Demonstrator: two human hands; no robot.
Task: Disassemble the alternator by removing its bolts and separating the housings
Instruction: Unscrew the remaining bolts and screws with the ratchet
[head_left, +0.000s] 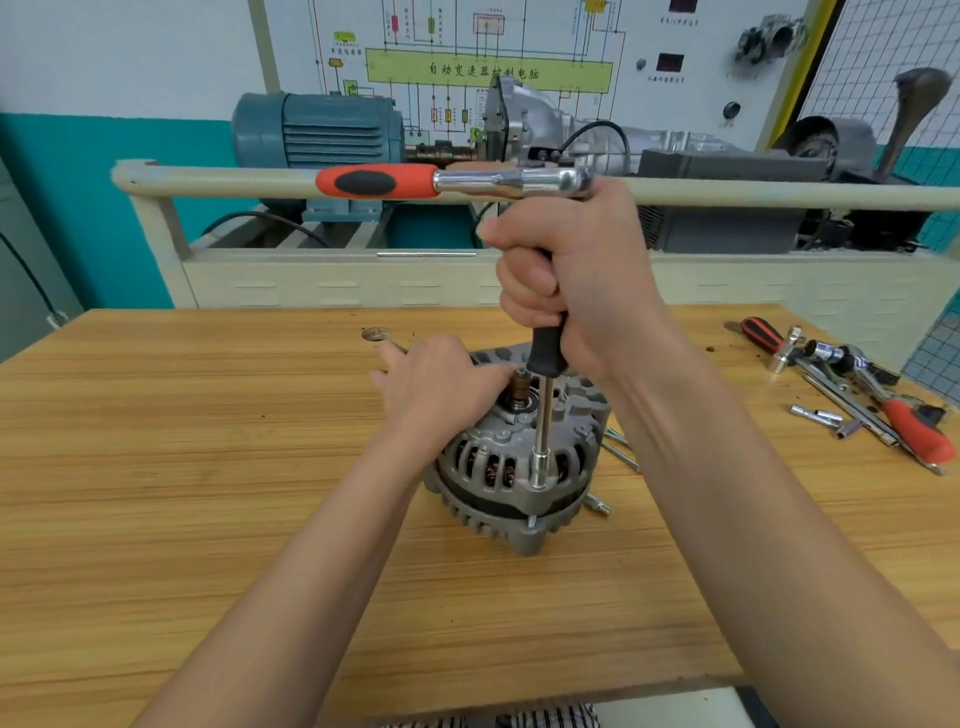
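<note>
At mid-frame, on the wooden table (156, 467), the alternator (511, 467) stands with its shaft end up. The left hand (441, 384) rests on its top, fingers fairly straight, gripping nothing. The right hand (566, 291) is fisted round the black-sleeved extension bar (543, 415), which stands upright with its socket (538, 470) seated on the housing's near edge. A ratchet (452, 182) tops the bar, orange handle pointing left. Spare tools (852, 384) lie at right.

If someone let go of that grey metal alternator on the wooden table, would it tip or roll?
The grey metal alternator looks heavy: cast housing, copper windings. Standing on end, it probably stays put; the left hand steadies it. On its round side, it might roll.
</note>
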